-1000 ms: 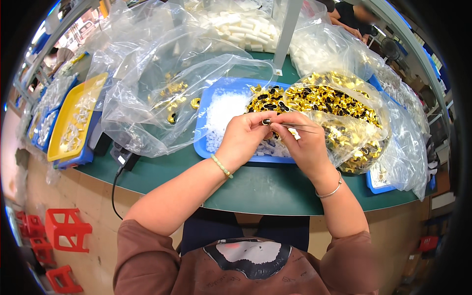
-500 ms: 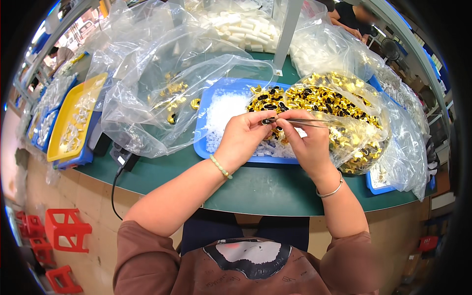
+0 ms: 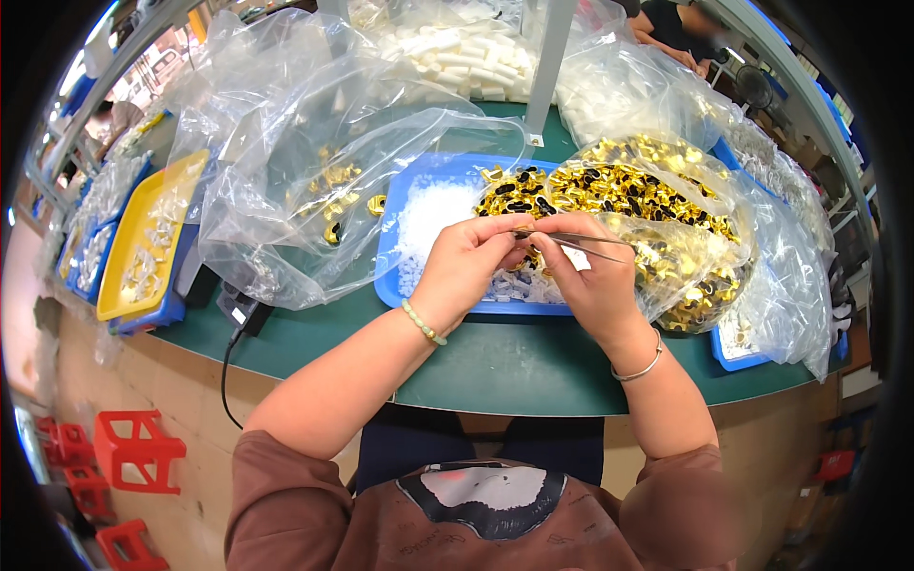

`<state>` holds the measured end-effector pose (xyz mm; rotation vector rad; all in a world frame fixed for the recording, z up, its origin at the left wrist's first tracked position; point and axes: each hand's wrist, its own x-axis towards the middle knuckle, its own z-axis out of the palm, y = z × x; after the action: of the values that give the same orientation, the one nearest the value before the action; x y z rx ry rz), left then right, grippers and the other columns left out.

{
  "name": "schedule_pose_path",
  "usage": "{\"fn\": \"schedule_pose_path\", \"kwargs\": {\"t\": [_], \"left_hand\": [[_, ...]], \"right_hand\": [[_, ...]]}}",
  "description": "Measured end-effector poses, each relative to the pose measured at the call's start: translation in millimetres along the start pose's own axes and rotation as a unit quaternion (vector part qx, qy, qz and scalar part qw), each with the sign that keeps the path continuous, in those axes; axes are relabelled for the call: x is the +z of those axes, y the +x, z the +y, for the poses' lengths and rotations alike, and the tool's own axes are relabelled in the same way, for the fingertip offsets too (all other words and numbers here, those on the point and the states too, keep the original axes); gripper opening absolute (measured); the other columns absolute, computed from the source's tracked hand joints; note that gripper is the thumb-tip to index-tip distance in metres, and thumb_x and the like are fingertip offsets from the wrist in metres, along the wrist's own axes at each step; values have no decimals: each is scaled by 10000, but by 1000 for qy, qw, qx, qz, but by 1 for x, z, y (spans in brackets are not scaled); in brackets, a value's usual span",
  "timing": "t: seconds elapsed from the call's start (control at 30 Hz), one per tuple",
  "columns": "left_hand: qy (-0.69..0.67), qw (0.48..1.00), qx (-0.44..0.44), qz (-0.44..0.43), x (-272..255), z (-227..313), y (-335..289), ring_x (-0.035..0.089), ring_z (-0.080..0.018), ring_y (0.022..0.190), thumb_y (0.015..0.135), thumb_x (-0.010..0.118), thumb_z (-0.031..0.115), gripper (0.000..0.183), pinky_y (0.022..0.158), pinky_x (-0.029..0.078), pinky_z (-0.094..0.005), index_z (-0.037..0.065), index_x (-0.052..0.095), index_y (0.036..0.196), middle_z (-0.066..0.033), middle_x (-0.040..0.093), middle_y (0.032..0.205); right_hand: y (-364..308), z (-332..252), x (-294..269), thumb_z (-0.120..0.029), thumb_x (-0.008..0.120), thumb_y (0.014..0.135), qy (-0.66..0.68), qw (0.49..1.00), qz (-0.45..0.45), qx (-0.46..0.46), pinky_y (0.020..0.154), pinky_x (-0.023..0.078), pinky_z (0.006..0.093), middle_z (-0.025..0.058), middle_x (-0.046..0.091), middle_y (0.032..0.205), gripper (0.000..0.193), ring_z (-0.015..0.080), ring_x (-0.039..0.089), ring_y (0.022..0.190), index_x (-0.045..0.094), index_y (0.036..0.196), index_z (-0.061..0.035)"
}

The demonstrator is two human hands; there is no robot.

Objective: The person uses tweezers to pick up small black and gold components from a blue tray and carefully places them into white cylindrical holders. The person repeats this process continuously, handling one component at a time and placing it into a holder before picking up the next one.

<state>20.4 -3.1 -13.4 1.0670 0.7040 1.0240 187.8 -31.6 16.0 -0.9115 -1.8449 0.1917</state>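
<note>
My left hand (image 3: 464,265) is closed, pinching a small gold-and-black piece (image 3: 521,233) between thumb and fingertips. A pair of metal tweezers (image 3: 595,244) is gripped in my right hand (image 3: 598,278), its tips meeting that piece. Fingers hide most of the piece. Both hands hover over a blue tray (image 3: 385,278). Small white plastic bits (image 3: 428,221) heap up in the tray's left part, and loose gold-and-black pieces (image 3: 509,193) lie toward its right. A clear bag full of the same gold pieces (image 3: 633,190) rests over the tray's right end.
To the left, a crumpled clear bag (image 3: 276,214) holds a few gold pieces. Farther left stands a yellow tray (image 3: 116,285) of small parts. White cylinders (image 3: 466,62) pile up at the back near a metal post (image 3: 550,71). Red stools (image 3: 138,452) stand on the floor.
The hands stay nearly in place. My fingers have closed in more around the small piece, and the tweezers now slant more steeply. The view has shifted slightly.
</note>
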Motion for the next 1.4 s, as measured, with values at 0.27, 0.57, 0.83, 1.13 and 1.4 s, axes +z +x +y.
{"fn": "schedule_pose_path", "kwargs": {"t": [0.27, 0.57, 0.83, 1.13, 1.4], "left_hand": [[-38, 999, -19, 9, 2, 6, -2, 638, -155, 1046, 952, 480, 16, 307, 914, 520, -251, -57, 608, 1222, -114, 657, 1140], [-47, 998, -33, 23, 0, 9, 0, 626, -167, 1089, 933, 456, -22, 315, 971, 506, -276, -73, 607, 1206, -123, 646, 1170], [-99, 995, -23, 22, 1, 12, -2, 633, -175, 1063, 936, 458, -17, 310, 975, 508, -280, -79, 603, 1203, -142, 650, 1154], [-98, 994, -41, 20, -6, 10, 2, 625, -172, 1082, 941, 448, -18, 323, 976, 504, -270, -83, 585, 1226, -150, 645, 1158], [-114, 993, -22, 34, -3, 8, 1, 643, -139, 981, 947, 471, 13, 312, 913, 533, -256, -83, 578, 1224, -117, 659, 1098]], "right_hand": [[1, -2, -12, -75, 530, 967, 14, 998, 26, 49, 661, 487, 298, 123, 648, 821, 163, 219, 633, 717, 567, 1116, -20], [3, -7, -14, -77, 432, 995, 132, 983, -49, 116, 686, 454, 230, 50, 608, 808, 356, 107, 545, 718, 480, 1347, -63], [-2, 3, -5, -102, 485, 954, 302, 947, -15, 112, 763, 533, 276, 92, 696, 1047, 332, 178, 665, 906, 531, 1276, -34], [-1, 9, -15, -236, 469, 1036, 90, 992, -48, 70, 804, 539, 271, 122, 611, 1067, 315, 171, 669, 858, 619, 1131, 23], [1, -1, -3, 22, 669, 855, 253, 960, -6, 117, 761, 524, 282, 100, 645, 1036, 182, 181, 651, 825, 672, 1036, 2]]}}
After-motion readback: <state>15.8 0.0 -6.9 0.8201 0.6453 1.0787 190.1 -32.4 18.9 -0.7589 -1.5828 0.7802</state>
